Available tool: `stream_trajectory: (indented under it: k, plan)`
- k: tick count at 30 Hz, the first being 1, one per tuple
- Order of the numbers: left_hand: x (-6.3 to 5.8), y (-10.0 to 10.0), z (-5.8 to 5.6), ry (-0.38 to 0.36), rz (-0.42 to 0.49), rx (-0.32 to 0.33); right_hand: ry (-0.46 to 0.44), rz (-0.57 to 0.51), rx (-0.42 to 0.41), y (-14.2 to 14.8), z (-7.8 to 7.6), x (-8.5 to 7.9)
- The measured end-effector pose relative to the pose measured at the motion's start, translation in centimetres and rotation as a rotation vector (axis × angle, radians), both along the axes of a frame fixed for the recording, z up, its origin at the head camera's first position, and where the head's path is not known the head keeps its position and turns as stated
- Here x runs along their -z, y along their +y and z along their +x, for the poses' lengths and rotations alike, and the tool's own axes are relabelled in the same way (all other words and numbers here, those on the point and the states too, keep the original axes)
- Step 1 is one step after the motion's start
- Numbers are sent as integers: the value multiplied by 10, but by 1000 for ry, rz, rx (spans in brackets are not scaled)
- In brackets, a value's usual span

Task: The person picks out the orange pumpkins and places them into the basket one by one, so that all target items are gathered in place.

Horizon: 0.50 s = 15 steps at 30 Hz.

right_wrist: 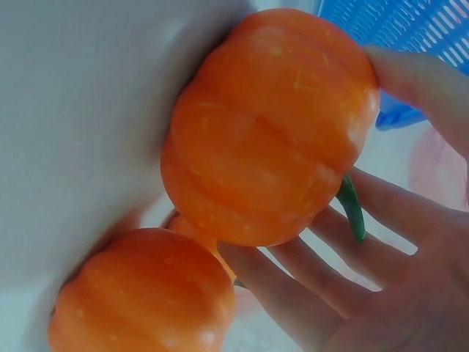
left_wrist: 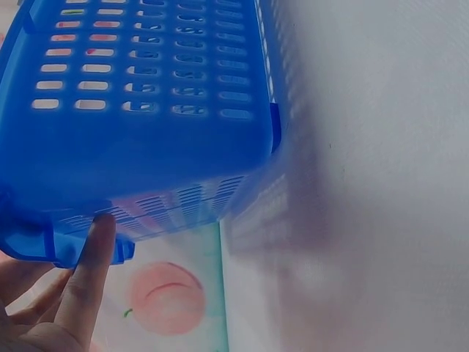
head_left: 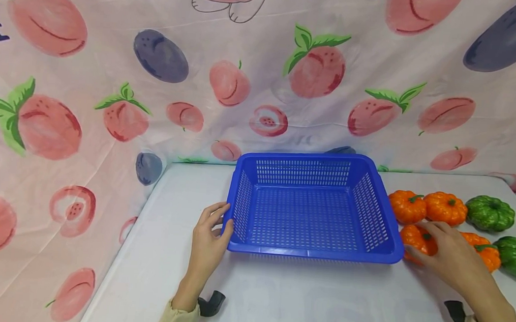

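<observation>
Grips round, ribbed orange pumpkin with right hand; holds rectangular blue plastic basket by rim with left hand.

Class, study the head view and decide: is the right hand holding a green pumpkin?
No, the right hand holds an orange pumpkin beside the blue basket; both green pumpkins lie farther right.
</observation>
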<state>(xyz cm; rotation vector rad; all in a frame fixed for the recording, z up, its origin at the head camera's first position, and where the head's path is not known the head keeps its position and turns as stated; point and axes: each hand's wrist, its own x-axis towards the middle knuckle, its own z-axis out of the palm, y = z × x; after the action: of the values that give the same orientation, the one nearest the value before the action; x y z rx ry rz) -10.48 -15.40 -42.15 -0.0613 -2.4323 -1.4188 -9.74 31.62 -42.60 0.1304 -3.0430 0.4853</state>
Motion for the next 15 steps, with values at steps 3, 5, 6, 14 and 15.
stream_trajectory:
  k: [3,5,6,14,15]
  plan:
    - [0,0,0,3,2,4,-5,-9,5,1,0,0]
    - [0,0,0,4,5,5,-8,-12,11,1,1,-1]
    - [0,0,0,5,6,5,-11,-13,14,1,1,-1]
    - [0,0,0,5,5,4,10,-26,10,-1,1,-4]
    - [0,0,0,6,3,3,13,-28,9,-1,1,-5]
